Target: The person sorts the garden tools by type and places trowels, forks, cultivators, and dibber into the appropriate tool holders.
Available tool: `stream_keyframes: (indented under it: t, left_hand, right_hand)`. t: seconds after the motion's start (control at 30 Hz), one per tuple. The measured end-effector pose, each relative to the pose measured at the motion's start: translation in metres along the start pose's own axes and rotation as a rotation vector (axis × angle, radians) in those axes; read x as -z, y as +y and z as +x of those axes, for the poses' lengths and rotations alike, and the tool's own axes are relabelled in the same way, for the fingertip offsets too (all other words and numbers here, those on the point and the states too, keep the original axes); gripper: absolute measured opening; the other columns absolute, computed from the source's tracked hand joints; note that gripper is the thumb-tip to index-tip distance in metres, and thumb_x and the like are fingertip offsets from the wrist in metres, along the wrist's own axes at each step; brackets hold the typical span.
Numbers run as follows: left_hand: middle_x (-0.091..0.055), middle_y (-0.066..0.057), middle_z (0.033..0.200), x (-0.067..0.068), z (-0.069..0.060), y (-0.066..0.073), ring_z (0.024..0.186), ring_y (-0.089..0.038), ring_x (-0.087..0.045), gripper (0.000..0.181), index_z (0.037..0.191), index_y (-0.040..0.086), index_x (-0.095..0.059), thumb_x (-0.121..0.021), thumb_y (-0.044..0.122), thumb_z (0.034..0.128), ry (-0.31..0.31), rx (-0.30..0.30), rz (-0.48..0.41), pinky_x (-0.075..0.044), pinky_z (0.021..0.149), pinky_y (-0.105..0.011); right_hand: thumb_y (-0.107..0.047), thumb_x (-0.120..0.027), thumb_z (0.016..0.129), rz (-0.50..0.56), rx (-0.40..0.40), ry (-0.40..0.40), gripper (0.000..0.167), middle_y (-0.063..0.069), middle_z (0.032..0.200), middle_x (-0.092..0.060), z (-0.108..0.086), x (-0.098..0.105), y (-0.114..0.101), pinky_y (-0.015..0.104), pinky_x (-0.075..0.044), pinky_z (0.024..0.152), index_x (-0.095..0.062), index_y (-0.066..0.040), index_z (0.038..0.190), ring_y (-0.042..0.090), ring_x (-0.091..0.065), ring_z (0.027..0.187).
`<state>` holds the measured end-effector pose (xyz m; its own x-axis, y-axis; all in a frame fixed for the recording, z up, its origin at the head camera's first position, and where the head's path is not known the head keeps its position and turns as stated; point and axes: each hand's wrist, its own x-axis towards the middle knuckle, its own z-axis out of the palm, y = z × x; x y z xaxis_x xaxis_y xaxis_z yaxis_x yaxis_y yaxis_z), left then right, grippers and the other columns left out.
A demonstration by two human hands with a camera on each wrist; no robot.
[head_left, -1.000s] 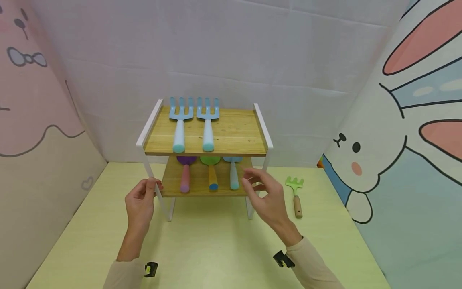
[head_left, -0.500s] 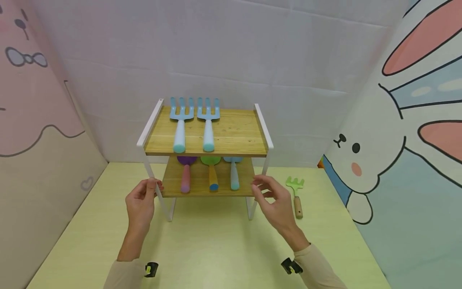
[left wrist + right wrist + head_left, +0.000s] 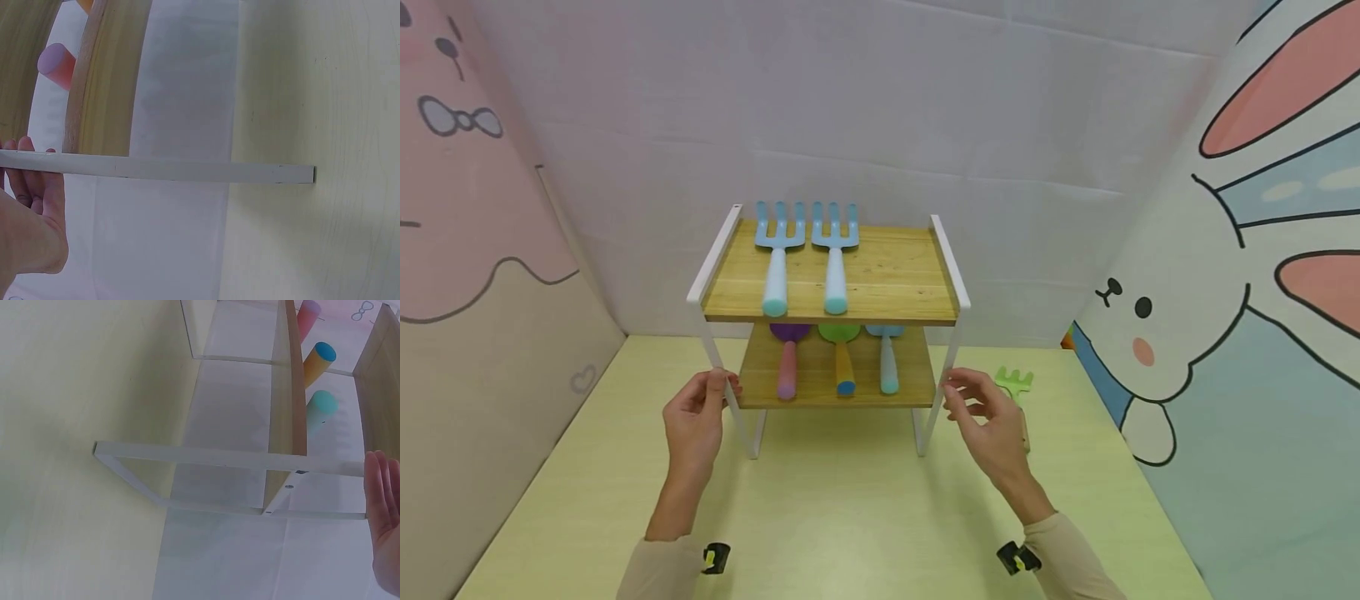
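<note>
A two-tier wooden shelf rack (image 3: 895, 279) with white metal side frames stands on the table. Two light-blue hand forks (image 3: 777, 267) lie side by side on its upper board. On the lower board sit three tools with their heads partly hidden: one pink-handled (image 3: 787, 371), one yellow-handled (image 3: 845, 367) and one pale-blue-handled (image 3: 888, 367). My left hand (image 3: 694, 421) pinches the rack's left front leg (image 3: 187, 170). At the right front leg (image 3: 219, 456), my right hand (image 3: 992, 425) has its fingertips close to or touching the metal, fingers mostly straight in the right wrist view.
A green hand rake (image 3: 1017, 381) with a wooden handle lies on the table (image 3: 842, 517) to the right, partly hidden behind my right hand. A white cloth wall (image 3: 880, 117) closes the back, and printed panels (image 3: 1157, 333) flank the sides.
My right hand has moved rightward, from in front of the lower board's right end to the rack's right leg, now partly covering the rake. The left hand stays on its leg.
</note>
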<state>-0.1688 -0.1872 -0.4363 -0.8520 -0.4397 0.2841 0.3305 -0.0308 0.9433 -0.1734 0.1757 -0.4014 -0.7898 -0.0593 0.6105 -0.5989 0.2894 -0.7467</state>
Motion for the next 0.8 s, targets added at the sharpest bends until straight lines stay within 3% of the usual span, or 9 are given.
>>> stream_keyframes:
  t: [0.13, 0.37, 0.6, 0.8]
  left_hand:
    - [-0.073, -0.003, 0.086, 0.0, 0.0, 0.001, 0.079, -0.008, -0.071, 0.031, 0.101, -0.015, -0.067, -0.057, 0.013, 0.1068, -0.001, -0.01, 0.018, -0.059, 0.079, -0.018]
    - [-0.073, -0.011, 0.088, 0.001, 0.0, 0.004, 0.079, -0.01, -0.072, 0.031, 0.101, -0.016, -0.066, -0.057, 0.013, 0.1065, 0.001, -0.008, 0.007, -0.06, 0.081, -0.019]
    - [-0.073, -0.007, 0.087, 0.001, 0.0, 0.002, 0.078, -0.01, -0.072, 0.031, 0.1, -0.015, -0.067, -0.058, 0.014, 0.1062, 0.017, 0.001, -0.014, -0.06, 0.08, -0.02]
    - [-0.073, -0.006, 0.087, 0.0, -0.001, 0.001, 0.078, -0.01, -0.071, 0.032, 0.101, -0.015, -0.066, -0.058, 0.014, 0.1063, 0.009, 0.007, -0.003, -0.06, 0.08, -0.02]
  right_hand:
    - [0.014, -0.064, 0.094, 0.001, -0.036, 0.022, 0.018, 0.02, 0.095, -0.069, 0.001, 0.006, -0.008, 0.029, -0.062, 0.06, -0.066, 0.009, 0.112, 0.006, -0.067, 0.073]
    - [0.013, -0.062, 0.096, -0.017, -0.074, 0.047, 0.018, 0.019, 0.098, -0.07, 0.001, 0.015, -0.007, 0.028, -0.062, 0.062, -0.066, 0.008, 0.113, 0.029, -0.068, 0.072]
    - [0.01, -0.064, 0.096, -0.024, -0.133, 0.048, 0.022, 0.019, 0.1, -0.068, 0.0, 0.024, 0.006, 0.032, -0.063, 0.062, -0.065, 0.008, 0.117, 0.006, -0.067, 0.074]
    - [0.009, -0.065, 0.096, -0.044, -0.213, 0.047, 0.025, 0.023, 0.105, -0.067, -0.004, 0.033, 0.017, 0.031, -0.063, 0.065, -0.064, 0.007, 0.121, 0.005, -0.067, 0.077]
